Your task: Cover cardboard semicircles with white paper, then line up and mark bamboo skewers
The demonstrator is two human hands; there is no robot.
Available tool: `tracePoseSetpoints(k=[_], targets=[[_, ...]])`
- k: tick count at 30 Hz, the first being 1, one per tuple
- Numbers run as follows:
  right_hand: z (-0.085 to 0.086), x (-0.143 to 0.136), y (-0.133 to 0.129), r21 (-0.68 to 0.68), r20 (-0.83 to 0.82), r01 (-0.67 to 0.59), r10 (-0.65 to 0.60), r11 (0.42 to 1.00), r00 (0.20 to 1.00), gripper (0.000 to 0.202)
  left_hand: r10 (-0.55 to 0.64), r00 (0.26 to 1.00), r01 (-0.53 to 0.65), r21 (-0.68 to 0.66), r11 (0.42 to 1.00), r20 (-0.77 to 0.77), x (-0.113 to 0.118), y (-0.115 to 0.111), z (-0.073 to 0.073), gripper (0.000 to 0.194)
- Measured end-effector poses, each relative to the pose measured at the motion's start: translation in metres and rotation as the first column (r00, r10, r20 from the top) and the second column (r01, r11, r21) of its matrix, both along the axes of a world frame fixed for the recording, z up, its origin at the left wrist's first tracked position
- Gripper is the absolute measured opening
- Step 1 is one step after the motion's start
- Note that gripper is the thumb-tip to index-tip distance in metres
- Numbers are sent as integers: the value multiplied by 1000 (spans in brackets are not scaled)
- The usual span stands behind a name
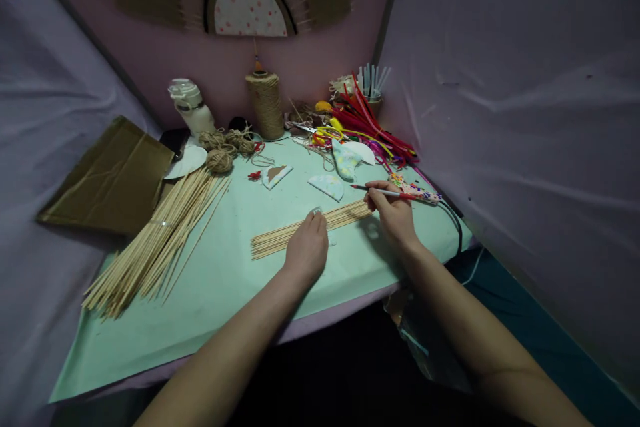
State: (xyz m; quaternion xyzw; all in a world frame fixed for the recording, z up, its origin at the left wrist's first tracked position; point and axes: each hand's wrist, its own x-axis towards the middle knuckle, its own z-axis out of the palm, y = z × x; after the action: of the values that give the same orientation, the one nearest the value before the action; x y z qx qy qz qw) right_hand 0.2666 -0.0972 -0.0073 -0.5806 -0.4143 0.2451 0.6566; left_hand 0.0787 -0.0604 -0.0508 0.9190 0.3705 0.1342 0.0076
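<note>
A flat row of bamboo skewers lies slantwise on the table's pale green cover. My left hand is closed over the middle of the row, its fingers together and pressing down. Bits of light patterned fabric show at the edges of that hand; how they meet the skewers is hidden. Above the row's right end, my right hand pinches a slim red-and-white pen, its dark tip pointing left. Just beyond the row lies a folded half-round fabric piece. A smaller half-round piece with a brown patch lies farther left.
A bundle of skewers and a cardboard sheet occupy the left. Along the back stand a bottle, a twine spool, twine balls, scissors and red pipe cleaners. A floral-covered glue gun lies right, its cord trailing.
</note>
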Motion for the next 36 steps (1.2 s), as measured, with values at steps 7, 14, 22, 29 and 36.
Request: tracePoseSetpoints(k=[7, 14, 22, 29, 36], targets=[[5, 3, 0, 2, 10, -3, 3, 1000, 1000, 15, -9, 1000, 8, -23, 1000, -10, 2, 0, 7, 38], [-14, -17, 2, -101, 102, -130, 140, 986, 985, 24, -7, 1000, 6, -24, 1000, -30, 2, 0, 7, 38], [-27, -27, 8, -156, 393, -129, 181, 979, 902, 23, 3, 999, -3, -11, 1000, -50, 3, -2, 9, 40], [-29, -26, 5, -153, 434, -93, 152, 984, 888, 23, -12, 998, 11, -6, 1000, -62, 3, -1, 8, 41], [-26, -29, 5, -160, 449, -104, 167, 982, 878, 25, -13, 999, 13, -1, 1000, -52, 3, -1, 10, 41]])
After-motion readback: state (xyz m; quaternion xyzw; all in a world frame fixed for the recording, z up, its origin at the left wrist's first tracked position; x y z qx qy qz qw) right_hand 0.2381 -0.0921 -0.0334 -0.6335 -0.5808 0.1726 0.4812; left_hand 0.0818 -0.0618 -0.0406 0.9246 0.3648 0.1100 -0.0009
